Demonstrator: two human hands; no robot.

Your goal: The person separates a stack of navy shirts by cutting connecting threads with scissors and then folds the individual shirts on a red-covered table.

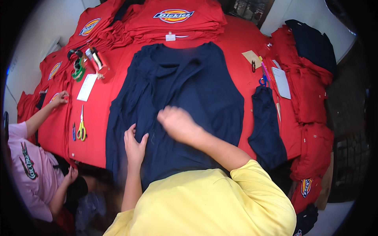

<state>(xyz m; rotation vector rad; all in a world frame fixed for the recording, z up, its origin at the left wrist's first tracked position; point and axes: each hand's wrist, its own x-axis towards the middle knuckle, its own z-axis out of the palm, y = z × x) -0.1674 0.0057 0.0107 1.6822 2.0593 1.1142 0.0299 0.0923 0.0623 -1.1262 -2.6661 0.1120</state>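
A navy blue shirt (204,90) lies spread in front of me, its neckline at the far side and loose folds across its left half. My left hand (135,145) rests on the lower left of the cloth, thumb and fingers apart, holding nothing. Over the middle of the shirt is my right hand (177,122), slightly blurred, with its fingers curled closed beside a raised fold. What is between those fingers, if anything, is hidden. A thin loose thread shows on the cloth between my hands.
Red shirts (173,23) are piled at the back and right. Yellow-handled scissors (81,131), green tape (78,70) and a white paper (86,87) lie left. Folded navy cloth (267,126) and thread snips (253,66) lie right. A co-worker's hand (60,98) touches red cloth at left.
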